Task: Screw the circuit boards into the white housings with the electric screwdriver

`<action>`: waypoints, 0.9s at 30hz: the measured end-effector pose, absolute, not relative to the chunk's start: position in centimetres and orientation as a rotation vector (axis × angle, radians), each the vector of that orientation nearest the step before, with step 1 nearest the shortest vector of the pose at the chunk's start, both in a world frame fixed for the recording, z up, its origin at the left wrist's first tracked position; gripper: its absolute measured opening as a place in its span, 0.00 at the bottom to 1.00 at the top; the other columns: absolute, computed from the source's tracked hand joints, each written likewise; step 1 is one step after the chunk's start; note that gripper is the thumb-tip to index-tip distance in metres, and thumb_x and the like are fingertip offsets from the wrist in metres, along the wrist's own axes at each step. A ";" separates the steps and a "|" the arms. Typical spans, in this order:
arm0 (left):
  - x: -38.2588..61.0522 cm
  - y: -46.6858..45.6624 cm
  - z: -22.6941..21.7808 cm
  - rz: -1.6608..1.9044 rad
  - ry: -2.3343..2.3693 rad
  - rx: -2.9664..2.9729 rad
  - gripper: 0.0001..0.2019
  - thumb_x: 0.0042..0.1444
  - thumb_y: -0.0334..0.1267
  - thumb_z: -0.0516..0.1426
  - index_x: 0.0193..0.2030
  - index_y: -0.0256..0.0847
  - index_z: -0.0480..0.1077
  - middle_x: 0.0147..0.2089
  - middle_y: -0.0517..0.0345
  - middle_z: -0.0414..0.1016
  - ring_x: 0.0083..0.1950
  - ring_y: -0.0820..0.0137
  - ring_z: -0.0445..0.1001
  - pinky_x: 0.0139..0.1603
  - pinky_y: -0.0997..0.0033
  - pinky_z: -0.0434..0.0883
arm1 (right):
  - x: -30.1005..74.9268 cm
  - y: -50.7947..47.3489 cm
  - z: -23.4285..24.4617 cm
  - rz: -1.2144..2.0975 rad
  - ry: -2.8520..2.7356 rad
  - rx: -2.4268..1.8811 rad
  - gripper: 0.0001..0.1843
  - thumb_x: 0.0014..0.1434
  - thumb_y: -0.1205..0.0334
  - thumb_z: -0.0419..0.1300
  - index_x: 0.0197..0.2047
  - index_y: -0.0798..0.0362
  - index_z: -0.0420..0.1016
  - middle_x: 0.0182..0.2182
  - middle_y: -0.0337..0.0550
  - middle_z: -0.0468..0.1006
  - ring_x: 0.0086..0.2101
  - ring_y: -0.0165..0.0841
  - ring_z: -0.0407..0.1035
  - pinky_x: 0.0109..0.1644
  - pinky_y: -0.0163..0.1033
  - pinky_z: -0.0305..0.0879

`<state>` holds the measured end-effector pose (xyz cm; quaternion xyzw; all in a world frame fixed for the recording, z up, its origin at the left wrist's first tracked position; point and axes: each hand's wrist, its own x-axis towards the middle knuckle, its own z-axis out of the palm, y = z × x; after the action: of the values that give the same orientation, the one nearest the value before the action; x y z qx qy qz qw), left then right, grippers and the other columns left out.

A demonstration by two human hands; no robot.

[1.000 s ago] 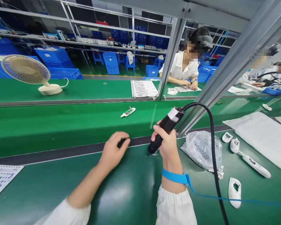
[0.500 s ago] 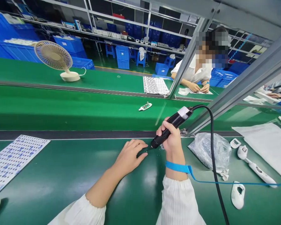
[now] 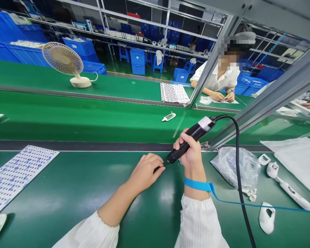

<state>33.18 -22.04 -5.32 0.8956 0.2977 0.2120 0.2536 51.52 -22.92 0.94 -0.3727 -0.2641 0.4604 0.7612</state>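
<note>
Workbench mat (image 3: pixel 67 210), near side: printed label sheet (image 3: pixel 19 175) at the left edge; right hand (image 3: pixel 192 155) gripping an electric screwdriver (image 3: pixel 193 136) at the far edge, left hand (image 3: pixel 144 174) just beside it; plastic bag (image 3: pixel 235 168), device housing (image 3: pixel 267 217) and cloth sheet (image 3: pixel 291 165) to the right. Conveyor belt (image 3: pixel 80 117) behind, carrying a circuit board (image 3: pixel 168 117); desk fan (image 3: pixel 63 60) beyond.

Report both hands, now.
Right hand: closed, holding a black electric screwdriver.
Left hand: curled beside the screwdriver's tip; cannot tell whether it holds anything.
</note>
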 end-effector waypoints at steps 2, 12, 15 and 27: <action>33.2 -22.0 -5.3 0.585 0.817 2.408 0.07 0.66 0.39 0.57 0.37 0.44 0.75 0.47 0.58 0.80 0.50 0.62 0.72 0.49 0.58 0.64 | 51.4 -22.9 0.9 0.998 -0.576 -0.808 0.12 0.51 0.61 0.67 0.36 0.49 0.69 0.19 0.28 0.67 0.16 0.29 0.65 0.24 0.37 0.63; 33.2 -22.2 -5.8 0.633 0.914 2.328 0.08 0.62 0.38 0.61 0.31 0.43 0.73 0.45 0.58 0.80 0.50 0.60 0.74 0.50 0.55 0.66 | 50.9 -22.7 0.2 1.031 -0.529 -0.788 0.11 0.53 0.62 0.67 0.37 0.50 0.68 0.20 0.28 0.67 0.17 0.28 0.65 0.26 0.37 0.63; 32.9 -22.2 -5.9 0.735 0.928 2.314 0.07 0.58 0.42 0.65 0.38 0.44 0.73 0.47 0.56 0.78 0.50 0.59 0.74 0.51 0.55 0.67 | 51.0 -22.6 -0.3 1.034 -0.489 -0.794 0.13 0.51 0.61 0.68 0.36 0.49 0.67 0.20 0.27 0.67 0.17 0.27 0.64 0.26 0.36 0.62; 32.7 -27.3 -5.3 0.987 0.823 2.158 0.13 0.62 0.45 0.57 0.27 0.45 0.69 0.26 0.58 0.76 0.29 0.68 0.74 0.35 0.64 0.67 | 50.7 -23.1 -0.9 0.960 -0.259 -0.828 0.21 0.43 0.58 0.71 0.35 0.49 0.64 0.20 0.26 0.64 0.19 0.27 0.62 0.29 0.36 0.65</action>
<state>32.68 -27.32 -5.33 0.8170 0.3114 0.3738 0.3096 50.68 -23.06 -0.92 -0.3859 -0.1209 0.4473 0.7977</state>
